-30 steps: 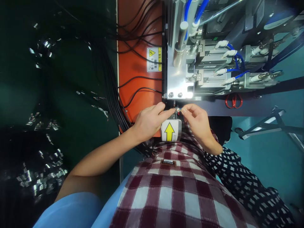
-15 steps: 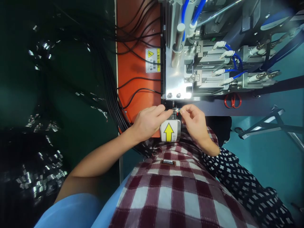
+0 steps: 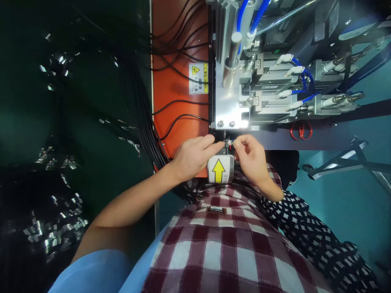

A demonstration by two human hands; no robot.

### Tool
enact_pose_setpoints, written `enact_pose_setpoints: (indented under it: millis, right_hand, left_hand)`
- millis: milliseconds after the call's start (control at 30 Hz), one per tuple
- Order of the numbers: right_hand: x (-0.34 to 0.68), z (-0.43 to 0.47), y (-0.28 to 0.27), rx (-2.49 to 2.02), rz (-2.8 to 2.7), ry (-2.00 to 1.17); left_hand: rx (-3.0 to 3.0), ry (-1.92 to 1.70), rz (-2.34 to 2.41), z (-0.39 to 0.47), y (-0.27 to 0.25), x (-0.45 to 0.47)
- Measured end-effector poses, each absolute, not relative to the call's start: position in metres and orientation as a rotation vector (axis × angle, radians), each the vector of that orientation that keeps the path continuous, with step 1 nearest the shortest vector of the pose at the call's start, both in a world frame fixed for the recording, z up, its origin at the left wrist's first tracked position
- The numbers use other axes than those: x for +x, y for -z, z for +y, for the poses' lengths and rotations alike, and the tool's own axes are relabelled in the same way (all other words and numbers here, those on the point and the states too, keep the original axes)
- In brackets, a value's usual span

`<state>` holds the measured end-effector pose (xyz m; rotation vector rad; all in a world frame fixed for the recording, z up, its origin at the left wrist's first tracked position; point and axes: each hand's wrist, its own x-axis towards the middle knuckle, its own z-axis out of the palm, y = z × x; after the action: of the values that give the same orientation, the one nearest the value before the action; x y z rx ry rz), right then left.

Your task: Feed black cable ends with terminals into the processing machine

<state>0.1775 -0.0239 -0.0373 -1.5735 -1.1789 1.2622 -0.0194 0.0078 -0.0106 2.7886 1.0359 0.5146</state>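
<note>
In the head view, a small metal connector [image 3: 228, 143] sits at the machine's front edge, just under the metal plate. From the left, my left hand [image 3: 193, 158] reaches it with the index finger stretched to its end and the other fingers curled; the thumb is mostly hidden. My right hand [image 3: 252, 159] pinches thin coloured wires [image 3: 233, 142] at the connector's right side between thumb and forefinger. A bit of red shows just below the connector. Below my hands is a white label with a yellow arrow [image 3: 218, 171].
Black cables [image 3: 142, 110] hang over the left edge of the orange panel [image 3: 180, 134]. Shiny cable ends [image 3: 53, 234] lie on the dark green surface. The machine's metal plate [image 3: 227, 106] and blue-hosed cylinders stand ahead. Red-handled scissors [image 3: 301, 131] lie at the right.
The whole view has shifted slightly, so everything appears a little farther right. Both hands keep nearly the same pose at the connector.
</note>
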Motion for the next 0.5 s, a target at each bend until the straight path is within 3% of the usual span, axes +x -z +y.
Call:
enact_pose_setpoints:
  millis: [500]
  right_hand:
    - [0.1828,-0.0215,0.0348,-1.555,-1.180,-1.311]
  left_hand:
    - [2.744,-0.494,1.030,0.0072,0.0086,-0.0182]
